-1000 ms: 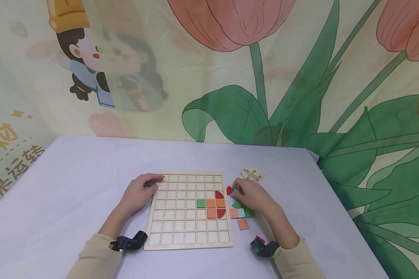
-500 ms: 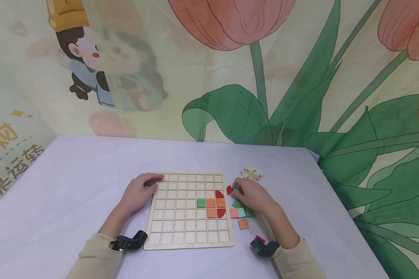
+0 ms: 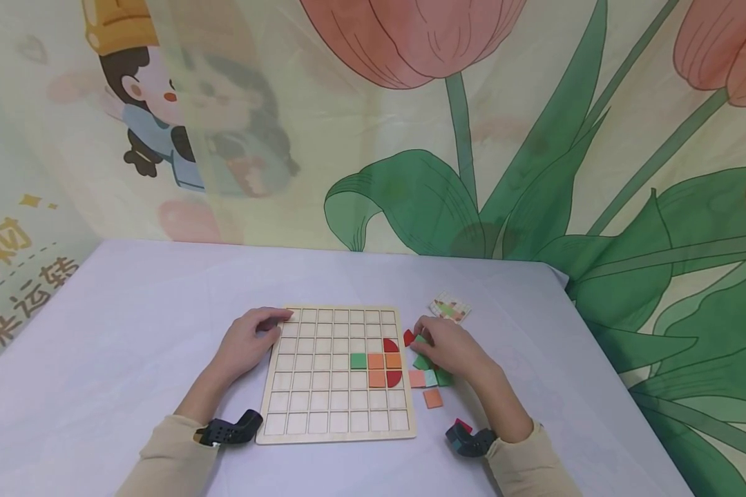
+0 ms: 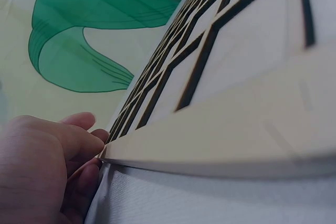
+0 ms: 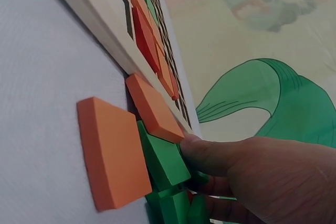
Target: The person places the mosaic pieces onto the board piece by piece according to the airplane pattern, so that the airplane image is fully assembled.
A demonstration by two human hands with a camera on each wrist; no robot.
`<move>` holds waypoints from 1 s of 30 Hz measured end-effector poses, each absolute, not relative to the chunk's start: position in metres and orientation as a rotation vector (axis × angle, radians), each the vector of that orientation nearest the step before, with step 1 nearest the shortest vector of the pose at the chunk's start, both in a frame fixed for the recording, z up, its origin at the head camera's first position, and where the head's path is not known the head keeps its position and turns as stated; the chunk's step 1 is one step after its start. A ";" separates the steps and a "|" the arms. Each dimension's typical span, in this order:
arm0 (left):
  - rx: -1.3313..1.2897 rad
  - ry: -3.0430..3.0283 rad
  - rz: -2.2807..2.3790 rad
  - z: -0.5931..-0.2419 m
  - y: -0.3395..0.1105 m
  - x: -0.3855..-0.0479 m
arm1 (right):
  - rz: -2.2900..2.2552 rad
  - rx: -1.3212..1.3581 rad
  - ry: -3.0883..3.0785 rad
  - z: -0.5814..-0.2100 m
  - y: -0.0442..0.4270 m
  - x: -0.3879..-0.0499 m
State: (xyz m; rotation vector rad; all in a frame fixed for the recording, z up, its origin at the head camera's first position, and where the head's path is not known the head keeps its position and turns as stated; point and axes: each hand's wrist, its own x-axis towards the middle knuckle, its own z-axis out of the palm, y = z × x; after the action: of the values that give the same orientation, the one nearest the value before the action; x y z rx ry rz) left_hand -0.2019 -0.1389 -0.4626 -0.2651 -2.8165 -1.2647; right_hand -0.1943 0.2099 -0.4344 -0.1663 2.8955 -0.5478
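Observation:
The pale wooden grid board (image 3: pixel 319 402) lies flat, bearing one green square (image 3: pixel 358 361), several orange squares (image 3: pixel 377 379) and two red rounded pieces (image 3: pixel 394 379) near its right side. At the board's far left corner rests the left hand (image 3: pixel 247 345), its fingertips touching the rim in the left wrist view. Just off the right edge, the right hand (image 3: pixel 450 346) has thumb and fingers curled about a green piece (image 3: pixel 419 340) among loose green pieces (image 5: pixel 164 162). Its fingers partly hide that pile.
A small patterned card (image 3: pixel 450 308) lies beyond the right hand. Nearer are a salmon piece (image 3: pixel 417 379), a pale aqua piece (image 3: pixel 431 378) and a loose orange square (image 3: pixel 432 399). A red piece (image 3: pixel 463 425) shows by the right wrist camera. A printed backdrop (image 3: pixel 404 200) stands behind the table.

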 end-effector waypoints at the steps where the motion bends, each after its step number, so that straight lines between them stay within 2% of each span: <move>1: -0.268 -2.819 -1.260 -0.463 -0.139 -0.202 | -0.549 -0.165 2.893 -0.435 0.210 -0.194; 11: -0.257 -2.836 -1.257 -0.465 -0.139 -0.203 | -0.538 -0.220 2.947 -0.440 0.201 -0.193; 30: -0.261 -2.831 -1.256 -0.466 -0.139 -0.204 | -0.565 -0.145 2.927 -0.435 0.207 -0.193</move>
State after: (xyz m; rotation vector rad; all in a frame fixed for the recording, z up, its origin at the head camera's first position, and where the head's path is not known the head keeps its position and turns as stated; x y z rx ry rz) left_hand -0.2038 -0.1388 -0.4660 -0.2607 -2.8312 -1.2565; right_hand -0.1935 0.2073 -0.4355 -0.1450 2.9273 -0.5645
